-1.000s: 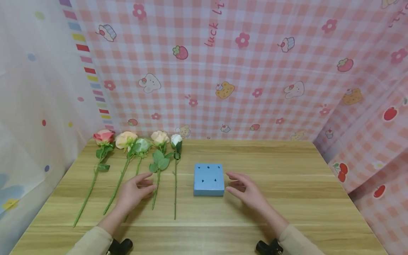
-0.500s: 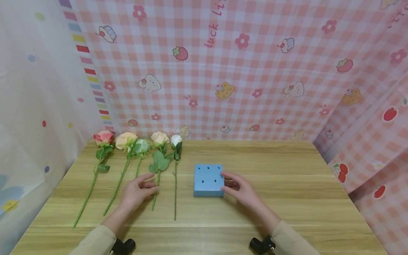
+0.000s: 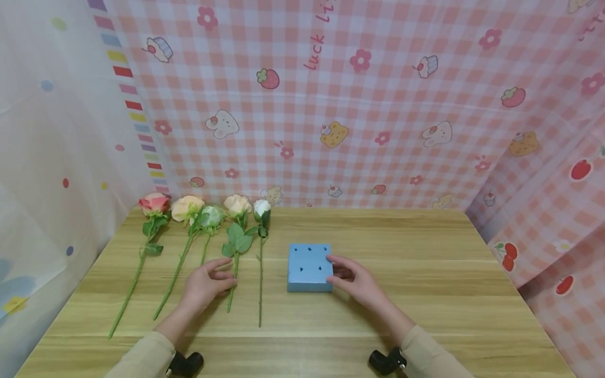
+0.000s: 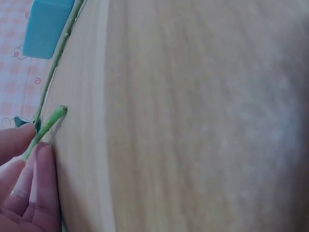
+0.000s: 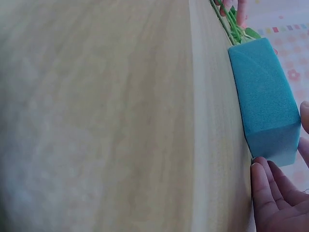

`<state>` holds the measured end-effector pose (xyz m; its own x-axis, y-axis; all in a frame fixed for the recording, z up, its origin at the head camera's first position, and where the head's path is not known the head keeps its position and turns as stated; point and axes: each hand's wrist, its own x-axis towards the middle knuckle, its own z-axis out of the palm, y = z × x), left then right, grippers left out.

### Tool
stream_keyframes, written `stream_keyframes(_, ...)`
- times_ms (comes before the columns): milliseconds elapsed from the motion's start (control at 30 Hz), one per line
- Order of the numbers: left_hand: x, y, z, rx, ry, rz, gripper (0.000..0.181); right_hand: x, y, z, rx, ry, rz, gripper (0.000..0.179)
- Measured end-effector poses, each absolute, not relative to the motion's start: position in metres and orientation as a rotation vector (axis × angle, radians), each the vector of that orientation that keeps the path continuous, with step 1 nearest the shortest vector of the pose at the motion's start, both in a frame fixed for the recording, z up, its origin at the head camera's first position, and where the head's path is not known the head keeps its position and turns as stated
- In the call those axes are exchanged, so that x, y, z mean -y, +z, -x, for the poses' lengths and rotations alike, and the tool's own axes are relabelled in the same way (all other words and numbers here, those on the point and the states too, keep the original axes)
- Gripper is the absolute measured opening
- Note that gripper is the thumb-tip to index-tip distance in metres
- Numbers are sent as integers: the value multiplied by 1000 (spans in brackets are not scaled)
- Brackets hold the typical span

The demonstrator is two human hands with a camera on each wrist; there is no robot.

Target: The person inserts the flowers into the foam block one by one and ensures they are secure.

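Note:
My left hand [image 3: 203, 287] is over the peach rose [image 3: 236, 205] that lies fourth from the left, thumb and fingers pinching its green stem. The cut end of that stem [image 4: 60, 111] sticks out past the fingertips in the left wrist view. My right hand [image 3: 359, 281] rests against the right side of a light blue foam block [image 3: 309, 270], thumb and fingers apart, with fingertips at its top edge and end face. Several small dark holes mark the block's top. In the right wrist view, lower fingers [image 5: 263, 188] lie close to the table at the block's end.
Left of the block lies a white rose [image 3: 262, 209]. Farther left are a pink rose [image 3: 153, 203], another peach rose [image 3: 187, 209] and a pale green flower [image 3: 211, 216], its stem partly behind my left hand. A checked curtain [image 3: 302, 105] hangs behind the wooden table [image 3: 425, 236].
My right hand has moved left from beside the blue block to touch its right side. My left hand has shifted slightly right, and the pinched rose stem has shifted a little with it.

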<state>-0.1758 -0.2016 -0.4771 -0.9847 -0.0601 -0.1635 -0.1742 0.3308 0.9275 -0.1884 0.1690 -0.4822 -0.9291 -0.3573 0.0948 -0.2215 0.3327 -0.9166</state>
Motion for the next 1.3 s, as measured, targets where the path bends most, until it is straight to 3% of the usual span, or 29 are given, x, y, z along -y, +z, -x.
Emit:
stream_keyframes(300, 201, -477, 179, -2506, 1694, 208, 58, -167, -481, 187, -2492, -1632, 513, 50)
stream_keyframes(600, 203, -473, 180, -2366, 1770, 221, 55, -159, -448, 171, -2482, -1626, 490, 48)
stream_keyframes(867, 200, -472, 182, -2266, 1814, 242, 54, -167, -483, 188, -2491, -1636, 444, 51)
stream_keyframes(1300, 184, -464, 189, -2209, 1917, 212, 54, -166, -479, 185, -2472, -1666, 449, 51)
